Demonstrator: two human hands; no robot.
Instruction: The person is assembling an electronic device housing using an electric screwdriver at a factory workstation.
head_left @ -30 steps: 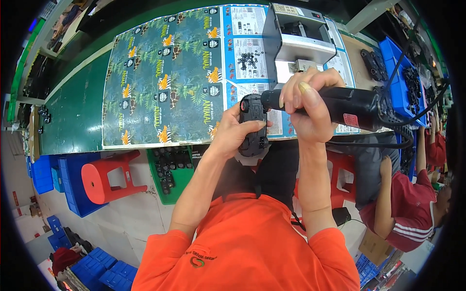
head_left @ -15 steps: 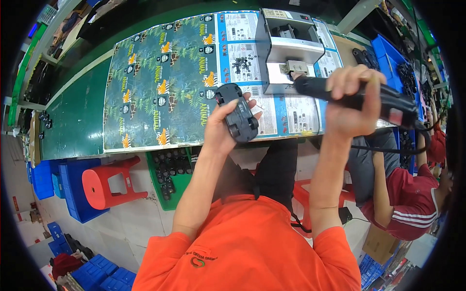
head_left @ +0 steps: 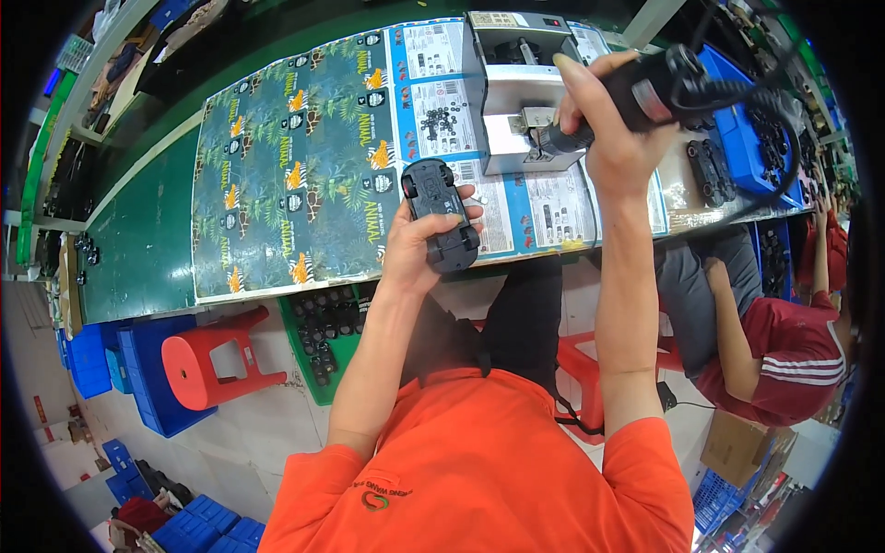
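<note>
My left hand (head_left: 412,241) holds a black toy car (head_left: 431,189) with its underside turned up, the thumb lying across it, over the near side of the table. Wrapped round a black electric screwdriver (head_left: 659,90) is my right hand (head_left: 616,147). The screwdriver slants down to the left, its nose at the small metal block on the front of a grey screw feeder (head_left: 518,90). Whether its bit touches a screw is too small to tell. Left of the feeder, several small black parts (head_left: 441,123) lie in a loose cluster on the printed sheet.
Printed sheets (head_left: 304,175) cover much of the green table (head_left: 147,221). Black toy car bodies (head_left: 708,173) lie by a blue bin (head_left: 728,124) at the right. The screwdriver's cable loops there. A seated person (head_left: 784,355) is at the right. A red stool (head_left: 189,373) and green crate (head_left: 346,373) stand below.
My right hand has swung the screwdriver's rear end up and away from me, while its nose stays by the feeder. The toy car remains in my left hand, slightly turned. The view has shifted a little.
</note>
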